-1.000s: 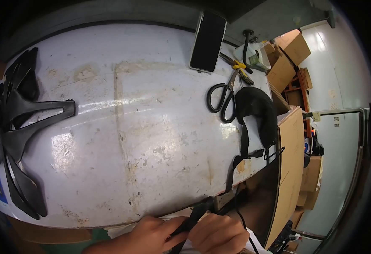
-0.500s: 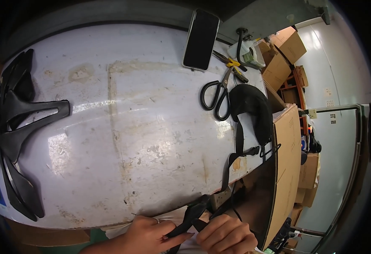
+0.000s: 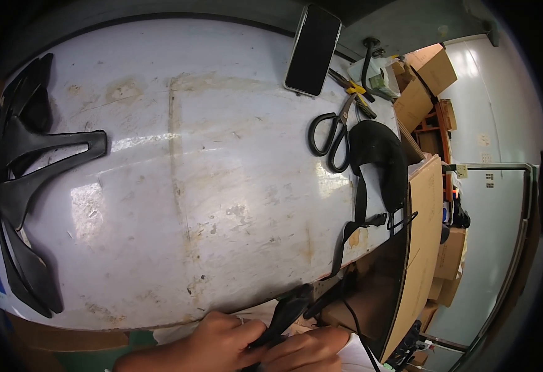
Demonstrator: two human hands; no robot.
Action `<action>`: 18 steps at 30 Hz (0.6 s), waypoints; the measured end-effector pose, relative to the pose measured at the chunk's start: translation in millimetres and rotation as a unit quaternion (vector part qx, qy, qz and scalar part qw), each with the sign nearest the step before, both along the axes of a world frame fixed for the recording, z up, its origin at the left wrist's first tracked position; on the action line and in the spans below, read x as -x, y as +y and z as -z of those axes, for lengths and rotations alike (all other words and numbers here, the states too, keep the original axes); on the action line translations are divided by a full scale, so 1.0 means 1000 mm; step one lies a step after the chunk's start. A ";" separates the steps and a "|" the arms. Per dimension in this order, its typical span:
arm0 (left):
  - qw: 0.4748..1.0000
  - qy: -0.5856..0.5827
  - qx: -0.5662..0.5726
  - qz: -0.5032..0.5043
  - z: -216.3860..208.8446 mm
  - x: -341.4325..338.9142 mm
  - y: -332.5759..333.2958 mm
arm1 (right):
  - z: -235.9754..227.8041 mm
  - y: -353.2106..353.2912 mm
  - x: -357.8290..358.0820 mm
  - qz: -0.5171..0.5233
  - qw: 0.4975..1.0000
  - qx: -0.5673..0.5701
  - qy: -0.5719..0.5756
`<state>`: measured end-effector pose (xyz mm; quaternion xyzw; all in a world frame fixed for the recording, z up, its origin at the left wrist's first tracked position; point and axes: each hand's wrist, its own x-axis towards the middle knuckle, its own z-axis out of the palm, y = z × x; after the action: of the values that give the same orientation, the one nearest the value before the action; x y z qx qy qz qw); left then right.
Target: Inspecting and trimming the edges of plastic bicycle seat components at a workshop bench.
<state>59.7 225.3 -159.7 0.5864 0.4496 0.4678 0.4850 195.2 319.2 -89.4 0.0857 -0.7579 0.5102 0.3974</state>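
At the table's near edge my left hand (image 3: 223, 340) is closed on a black padded strap piece (image 3: 287, 312), thumb toward the right. Close beside it, almost touching, my right hand (image 3: 305, 352) curls its fingers around the lower part of the same piece. What lies between the fingertips is hidden, and the bottom of the picture cuts off both hands. To the right, a curved black padded piece (image 3: 390, 158) rests on the table's right side, with a thin black strap and buckle (image 3: 370, 221) trailing from it toward the near edge.
Black-handled scissors (image 3: 333, 137) and yellow-handled pliers (image 3: 356, 90) lie near a dark-screened phone (image 3: 313, 51) at the far right. Several black forked pieces (image 3: 54, 155) are piled on the left of the white table (image 3: 141, 235). An open cardboard box (image 3: 421, 229) stands against the right edge.
My right hand has moved left and slightly down, close against my left hand. The table and things on it appear shifted a little as the view moved.
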 end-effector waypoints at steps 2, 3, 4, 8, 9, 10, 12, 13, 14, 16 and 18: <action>1.000 -0.007 0.004 0.004 0.003 0.001 -0.002 | -0.005 0.009 0.003 -0.050 0.999 0.009 -0.016; 1.000 -0.004 -0.002 0.004 0.005 0.001 -0.004 | -0.007 0.011 0.003 -0.099 0.994 0.016 -0.031; 1.000 -0.002 -0.008 0.004 0.006 0.001 -0.005 | -0.005 0.011 0.004 -0.099 0.994 0.017 -0.031; 1.000 0.018 0.011 -0.012 0.002 0.000 -0.007 | 0.006 0.005 -0.002 -0.105 0.983 0.150 0.016; 1.000 0.015 0.020 -0.017 0.000 -0.001 -0.006 | 0.010 0.000 -0.007 -0.096 0.974 0.197 0.058; 0.999 0.011 0.028 -0.022 -0.002 -0.001 -0.005 | 0.012 -0.005 -0.011 -0.086 0.961 0.243 0.099; 0.999 0.006 0.039 -0.020 -0.010 -0.001 0.000 | 0.010 -0.015 -0.014 -0.034 0.965 0.236 0.109; 0.999 -0.001 0.047 -0.015 -0.012 -0.001 0.001 | 0.008 -0.019 -0.015 0.021 0.967 0.225 0.116; 0.999 0.000 0.049 -0.016 -0.010 -0.002 0.001 | 0.009 -0.026 -0.012 0.066 0.972 0.202 0.103; 1.000 0.002 0.023 -0.018 -0.004 -0.004 0.001 | 0.011 -0.029 -0.007 0.081 0.976 0.183 0.087; 1.000 0.011 0.019 -0.022 -0.002 -0.005 -0.002 | 0.007 -0.025 -0.004 0.082 0.985 0.143 0.049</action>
<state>64.7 223.4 -158.0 0.5721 0.4766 0.4633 0.4805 198.8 293.8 -96.4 -0.0094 -0.6610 0.5743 0.4829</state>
